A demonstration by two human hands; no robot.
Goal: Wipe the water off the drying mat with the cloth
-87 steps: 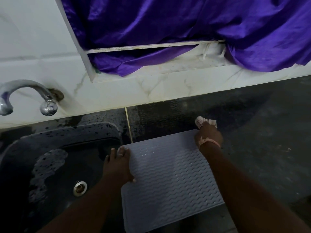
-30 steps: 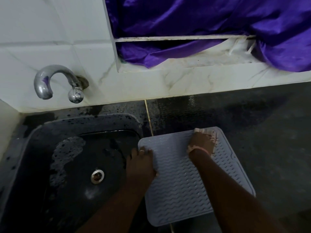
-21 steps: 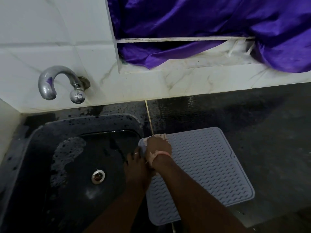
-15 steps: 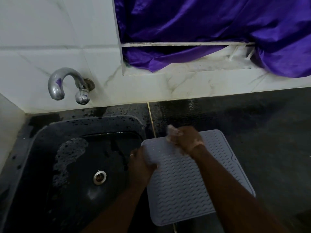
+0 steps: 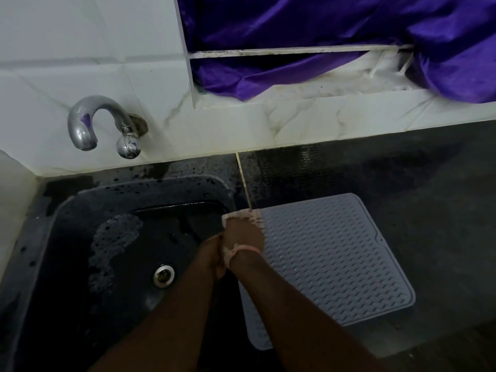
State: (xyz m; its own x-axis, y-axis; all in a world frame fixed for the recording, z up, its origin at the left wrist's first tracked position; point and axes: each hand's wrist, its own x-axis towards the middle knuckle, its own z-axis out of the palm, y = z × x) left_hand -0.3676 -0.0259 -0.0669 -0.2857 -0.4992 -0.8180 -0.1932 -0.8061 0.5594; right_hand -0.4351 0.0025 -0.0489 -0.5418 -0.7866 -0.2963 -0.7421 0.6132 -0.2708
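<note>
A grey ribbed drying mat (image 5: 335,264) lies on the dark counter, its left edge overhanging the sink. My right hand (image 5: 243,233) sits on the mat's far left corner and grips a pale cloth (image 5: 248,214), which peeks out beyond the fingers and by the wrist. My left hand (image 5: 212,255) is right beside it at the mat's left edge, holding that edge. Its fingers are mostly hidden behind my right hand.
A black sink (image 5: 67,216) with a metal drain (image 5: 163,273) lies left of the mat, wet and spotted. A chrome tap (image 5: 88,122) juts from the white tiled wall. The dark counter (image 5: 416,183) is wet behind the mat. A purple curtain (image 5: 322,30) hangs above.
My right hand has swept the cloth along the mat's far edge, from the far right to the middle and back to the far left corner. My left hand has stayed at the left edge.
</note>
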